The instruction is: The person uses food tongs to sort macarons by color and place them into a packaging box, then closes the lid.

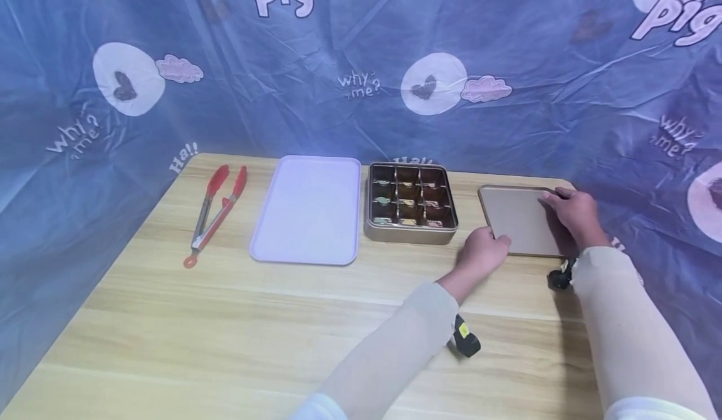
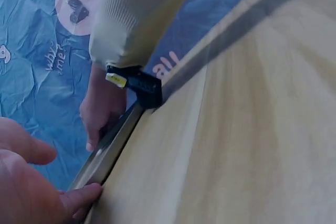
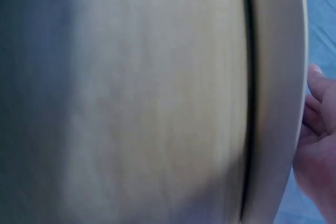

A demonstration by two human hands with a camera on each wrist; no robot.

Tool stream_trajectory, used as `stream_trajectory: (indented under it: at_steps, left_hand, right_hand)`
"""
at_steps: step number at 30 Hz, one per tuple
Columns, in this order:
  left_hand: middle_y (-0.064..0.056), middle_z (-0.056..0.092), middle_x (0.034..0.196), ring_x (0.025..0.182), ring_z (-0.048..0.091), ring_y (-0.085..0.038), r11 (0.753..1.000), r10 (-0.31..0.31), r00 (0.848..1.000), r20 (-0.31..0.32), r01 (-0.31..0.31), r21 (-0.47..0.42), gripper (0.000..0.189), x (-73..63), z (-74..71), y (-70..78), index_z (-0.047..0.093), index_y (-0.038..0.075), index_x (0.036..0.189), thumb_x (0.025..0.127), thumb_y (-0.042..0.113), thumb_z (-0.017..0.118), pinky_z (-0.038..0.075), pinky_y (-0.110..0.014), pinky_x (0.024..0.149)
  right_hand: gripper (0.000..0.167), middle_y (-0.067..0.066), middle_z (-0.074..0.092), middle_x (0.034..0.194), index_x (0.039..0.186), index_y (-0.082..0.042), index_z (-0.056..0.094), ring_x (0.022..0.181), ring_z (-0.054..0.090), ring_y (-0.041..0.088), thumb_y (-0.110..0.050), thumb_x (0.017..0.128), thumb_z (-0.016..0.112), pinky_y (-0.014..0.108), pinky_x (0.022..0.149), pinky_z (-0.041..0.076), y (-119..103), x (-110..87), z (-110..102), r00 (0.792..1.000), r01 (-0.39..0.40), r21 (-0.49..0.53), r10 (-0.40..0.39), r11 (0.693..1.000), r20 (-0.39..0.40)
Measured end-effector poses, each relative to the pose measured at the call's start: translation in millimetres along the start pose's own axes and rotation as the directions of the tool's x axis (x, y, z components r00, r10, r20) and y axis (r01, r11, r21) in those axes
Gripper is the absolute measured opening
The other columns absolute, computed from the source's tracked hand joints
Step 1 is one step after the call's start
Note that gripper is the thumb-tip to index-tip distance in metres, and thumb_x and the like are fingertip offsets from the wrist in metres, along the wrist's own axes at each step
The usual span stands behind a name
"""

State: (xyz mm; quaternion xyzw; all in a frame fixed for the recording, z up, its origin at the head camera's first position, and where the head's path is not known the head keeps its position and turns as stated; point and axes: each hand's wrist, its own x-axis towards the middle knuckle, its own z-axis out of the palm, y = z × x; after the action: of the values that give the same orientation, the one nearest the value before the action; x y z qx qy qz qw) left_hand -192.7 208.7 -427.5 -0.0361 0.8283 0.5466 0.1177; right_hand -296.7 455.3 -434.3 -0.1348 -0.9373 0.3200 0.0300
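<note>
A flat gold-brown tin lid [image 1: 521, 219] with rounded corners lies at the right end of the wooden table. My left hand [image 1: 483, 252] holds its near left corner, a finger against the rim in the left wrist view. Opposite, my right hand [image 1: 578, 216] grips the right edge, with the thumb over the top and the other fingers mostly hidden. The lid's side wall [image 3: 278, 87] runs down the right wrist view, a hand beside it. Left of the lid stands a square gold tin [image 1: 412, 235], its dark divided insert holding small coloured pieces in some compartments.
A pale lilac tray [image 1: 307, 210] lies left of the tin. Farther left are spread tongs [image 1: 217, 216] with red tips and a steel body. Blue printed cloth [image 1: 316, 94] hangs behind and at both sides of the table [image 1: 237, 338].
</note>
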Motion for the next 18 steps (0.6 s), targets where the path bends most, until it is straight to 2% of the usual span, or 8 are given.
stream_trajectory:
  at_steps: [2,5,8,11,14,16,18]
  left_hand:
    - [0.0,0.046,0.063,0.058,0.048,-0.019,0.999,-0.013,0.999,-0.029,0.012,-0.037,0.035,-1.2,3.5,-0.4,0.051,0.015,0.07,0.096,0.035,0.062,0.039,-0.035,0.055]
    - [0.007,0.064,0.079,0.075,0.061,-0.012,0.996,-0.018,0.996,-0.093,0.01,-0.089,0.017,-3.3,7.7,-0.7,0.069,0.015,0.089,0.094,0.031,0.066,0.047,-0.031,0.067]
    - [0.005,0.07,0.089,0.079,0.064,-0.011,0.992,-0.008,0.992,-0.129,-0.008,-0.126,0.015,-4.0,10.7,-1.7,0.071,0.012,0.094,0.093,0.027,0.068,0.05,-0.03,0.068]
    - [0.005,0.073,0.091,0.078,0.065,-0.009,0.986,-0.002,0.99,-0.144,-0.023,-0.168,0.012,-3.8,13.3,-2.7,0.072,0.012,0.097,0.092,0.022,0.069,0.051,-0.026,0.067]
    - [0.006,0.076,0.107,0.094,0.07,-0.007,0.975,-0.013,0.99,-0.142,-0.019,-0.22,0.029,-3.1,14.8,-4.4,0.072,0.016,0.12,0.092,0.019,0.069,0.056,-0.024,0.079]
    - [0.005,0.074,0.119,0.106,0.068,-0.006,0.964,-0.022,0.99,-0.138,-0.016,-0.265,0.045,-2.3,15.6,-5.5,0.064,0.02,0.137,0.092,0.017,0.069,0.055,-0.022,0.085]
    - [0.006,0.073,0.117,0.105,0.068,-0.005,0.958,-0.025,0.991,-0.134,-0.015,-0.287,0.048,-1.3,16.3,-6.9,0.061,0.019,0.14,0.092,0.016,0.068,0.055,-0.021,0.085]
  right_hand:
    - [0.068,0.032,0.038,0.15,0.148,0.004,0.04,0.144,0.029,0.05,-0.046,0.103,0.049,0.057,0.119,0.026,-1,-0.7,2,1.0,0.005,-0.012,-0.005,1.0,-0.011]
    - [0.063,0.033,0.044,0.146,0.146,0.007,0.043,0.142,0.033,0.051,-0.04,0.104,0.049,0.057,0.118,0.027,-3,-1.0,4,0.999,0.024,-0.045,-0.025,0.999,-0.022]
    - [0.057,0.034,0.049,0.141,0.14,0.009,0.05,0.138,0.038,0.052,-0.035,0.104,0.05,0.057,0.116,0.029,-5,-0.9,8,0.998,0.043,-0.072,-0.046,0.997,-0.045]
    - [0.048,0.034,0.056,0.132,0.13,0.01,0.06,0.13,0.046,0.052,-0.029,0.102,0.053,0.057,0.113,0.032,-5,-2.0,10,0.994,0.061,-0.101,-0.07,0.993,-0.09]
    - [0.04,0.034,0.06,0.124,0.121,0.009,0.065,0.122,0.05,0.054,-0.024,0.1,0.057,0.057,0.109,0.034,-4,-3.3,11,0.987,0.072,-0.117,-0.088,0.991,-0.137]
    - [0.036,0.032,0.062,0.121,0.117,0.009,0.067,0.118,0.051,0.055,-0.021,0.099,0.057,0.058,0.108,0.034,-4,-4.3,11,0.982,0.071,-0.131,-0.092,0.989,-0.167]
    - [0.034,0.03,0.064,0.117,0.114,0.009,0.068,0.115,0.053,0.055,-0.02,0.098,0.057,0.058,0.107,0.033,-4,-5.7,10,0.978,0.066,-0.151,-0.094,0.986,-0.188]
